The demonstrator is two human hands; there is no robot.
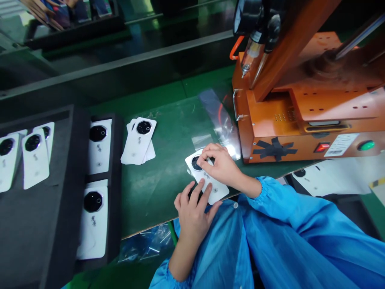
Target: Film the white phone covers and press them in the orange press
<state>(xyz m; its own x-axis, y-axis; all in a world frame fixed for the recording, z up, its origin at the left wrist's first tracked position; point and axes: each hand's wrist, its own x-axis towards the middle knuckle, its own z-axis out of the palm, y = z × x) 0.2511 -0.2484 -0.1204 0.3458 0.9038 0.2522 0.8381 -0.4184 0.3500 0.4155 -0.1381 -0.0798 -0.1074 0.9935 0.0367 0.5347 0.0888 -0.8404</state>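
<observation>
Our R hand [221,163] curls thumb + fingers over the cam end of a white phone back [218,192]; can't tell if it's pinching anything. Our L hand [194,214] has fingers spread, tips at its lower pt. It's by the green tabletop's [168,176] front edge, nr the orange machine [300,142]; stacked backs [138,142] lie L, well apart.

In front of me stretches a green-topped workbench [150,200], bright with glare in places. Behind it I see a long, dark, pale-edged ledge [168,68]; to my right, pale floor [377,165] with yellow-and-black tape [377,182].
</observation>
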